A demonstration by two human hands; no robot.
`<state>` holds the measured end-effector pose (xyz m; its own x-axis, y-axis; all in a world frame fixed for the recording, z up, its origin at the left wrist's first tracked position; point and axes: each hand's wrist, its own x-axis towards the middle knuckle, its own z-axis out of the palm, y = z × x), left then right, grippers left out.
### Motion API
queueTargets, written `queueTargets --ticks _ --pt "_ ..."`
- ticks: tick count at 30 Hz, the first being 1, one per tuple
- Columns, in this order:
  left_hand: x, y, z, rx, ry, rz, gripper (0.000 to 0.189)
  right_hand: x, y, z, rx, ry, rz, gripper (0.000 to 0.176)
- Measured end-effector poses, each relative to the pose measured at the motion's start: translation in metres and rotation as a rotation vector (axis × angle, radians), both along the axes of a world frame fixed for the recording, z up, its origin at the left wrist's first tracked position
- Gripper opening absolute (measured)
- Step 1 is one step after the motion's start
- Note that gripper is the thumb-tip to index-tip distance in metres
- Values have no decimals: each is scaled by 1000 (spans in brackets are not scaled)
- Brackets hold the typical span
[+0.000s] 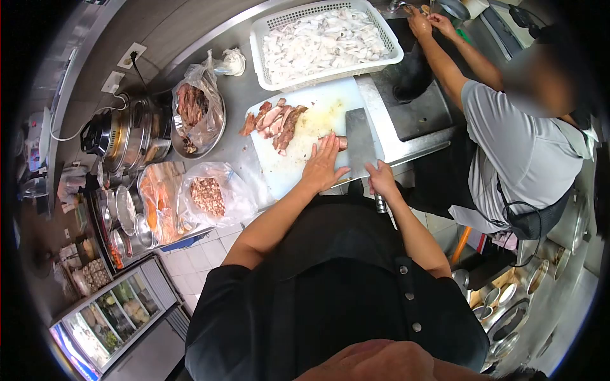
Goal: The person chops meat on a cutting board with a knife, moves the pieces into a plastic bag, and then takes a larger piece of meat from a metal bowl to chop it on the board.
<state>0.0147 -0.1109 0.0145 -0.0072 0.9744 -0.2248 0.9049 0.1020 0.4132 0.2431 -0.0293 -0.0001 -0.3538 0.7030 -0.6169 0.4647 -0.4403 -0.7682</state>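
On the white cutting board [279, 173], my left hand [325, 164] lies with fingers spread over a piece of meat [342, 143], whose end shows beyond the fingertips. My right hand [382, 180] is wrapped round the cleaver [360, 136]; its wide blade rests flat-looking over the board's right part, close to the meat's end. Several pieces of sliced reddish-brown meat [277, 124] lie at the board's upper left, apart from both hands.
A white basket [257, 47] of pale cut pieces stands behind the board. To the left are a metal bowl [216, 141] with bagged meat and a plastic bag [238, 190] of diced meat. At the right, a co-worker [521, 140] reaches over the sink [419, 117].
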Motion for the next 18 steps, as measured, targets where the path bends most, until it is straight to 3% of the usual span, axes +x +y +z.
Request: queueTargets --ticks 11,18 --pt "1 1 7 -64 27 0 105 34 2 27 -60 -62 219 43" --pt "0 1 4 -45 6 11 106 -6 23 -1 -58 -7 204 40"
